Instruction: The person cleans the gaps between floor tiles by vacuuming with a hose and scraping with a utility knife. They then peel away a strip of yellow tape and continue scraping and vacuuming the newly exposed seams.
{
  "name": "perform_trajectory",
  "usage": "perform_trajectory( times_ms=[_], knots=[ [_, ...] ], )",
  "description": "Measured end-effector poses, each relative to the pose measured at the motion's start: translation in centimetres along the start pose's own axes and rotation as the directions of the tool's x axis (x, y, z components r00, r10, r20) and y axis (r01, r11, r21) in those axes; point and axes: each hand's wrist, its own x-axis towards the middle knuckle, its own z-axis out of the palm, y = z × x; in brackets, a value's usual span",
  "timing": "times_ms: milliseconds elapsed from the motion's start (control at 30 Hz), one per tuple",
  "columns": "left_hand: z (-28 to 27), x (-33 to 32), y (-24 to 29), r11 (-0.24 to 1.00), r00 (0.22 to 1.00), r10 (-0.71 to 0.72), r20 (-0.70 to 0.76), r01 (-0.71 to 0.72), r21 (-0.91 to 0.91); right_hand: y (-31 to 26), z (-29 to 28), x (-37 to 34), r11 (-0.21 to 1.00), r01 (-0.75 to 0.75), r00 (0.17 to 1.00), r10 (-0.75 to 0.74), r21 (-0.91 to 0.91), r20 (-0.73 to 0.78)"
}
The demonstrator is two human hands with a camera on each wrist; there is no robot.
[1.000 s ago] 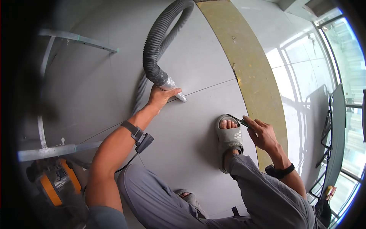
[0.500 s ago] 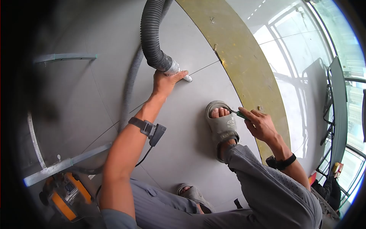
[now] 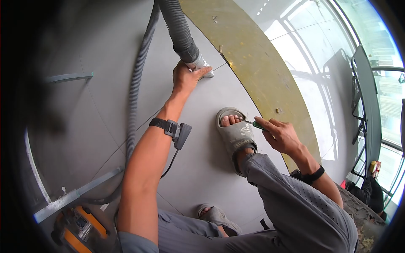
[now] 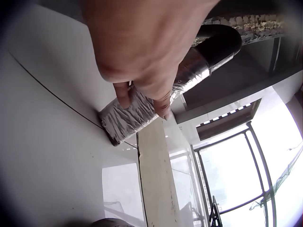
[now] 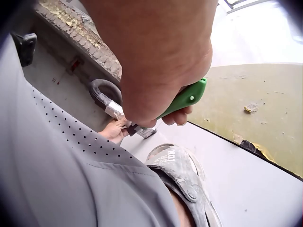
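My left hand point(image 3: 185, 78) grips the silver-taped nozzle of a vacuum hose point(image 3: 177, 29), its thumb lying along the tape. In the left wrist view the crinkled taped nozzle point(image 4: 128, 120) slants down, its mouth right at the thin tile joint point(image 4: 57, 97). A slim hand tool with a green handle point(image 5: 189, 97) is held in my right hand point(image 3: 283, 134), above the sandalled foot point(image 3: 238, 130) in the head view. The tool's thin dark shaft points left across the sandal's toe opening; its tip is too small to make out.
A yellowish-brown strip point(image 3: 261, 63) curves along the tiled floor right of the foot. At lower left are a metal frame point(image 3: 63, 202) and an orange-and-grey machine point(image 3: 80, 230). A dark folding frame point(image 3: 367, 114) stands by the windows at right. A second hose length point(image 3: 137, 80) runs along the floor.
My left hand has moved the nozzle along the tile joint, closer to the brownish strip. The right hand still holds the green-handled tool near the foot, while the head view has shifted.
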Motion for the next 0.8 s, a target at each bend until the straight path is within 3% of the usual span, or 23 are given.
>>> perform_trajectory(
  times_ms=[233,400,467,600,633,800],
  knots=[
    [-0.2,-2.2,-2.1,0.982,0.991,-0.043,-0.123,0.02,-0.188,0.6,-0.2,-1.1,0.999,-0.05,0.999,0.05,0.004,0.007],
    [4.2,-0.6,-1.0,0.981,0.963,-0.031,-0.266,-0.021,-0.193,0.8,0.0,-0.5,1.0,0.001,1.0,-0.001,0.02,0.031],
    [5.3,0.1,0.8,0.999,0.944,-0.027,-0.328,0.016,-0.037,0.2,-0.3,0.4,0.997,-0.068,0.997,0.066,0.042,0.05],
    [5.0,0.6,1.7,0.982,0.962,-0.07,-0.263,0.02,-0.188,0.8,-0.1,1.5,0.999,0.022,1.0,-0.022,0.027,-0.011],
    [4.8,0.3,1.3,0.987,0.959,0.006,-0.284,-0.051,-0.151,0.9,-0.2,1.7,1.0,0.011,1.0,-0.011,0.022,0.0],
    [4.5,-0.8,1.3,0.987,0.98,0.018,-0.197,-0.049,-0.152,0.6,-1.4,2.0,1.0,-0.027,0.996,0.028,-0.015,0.08]
  ],
)
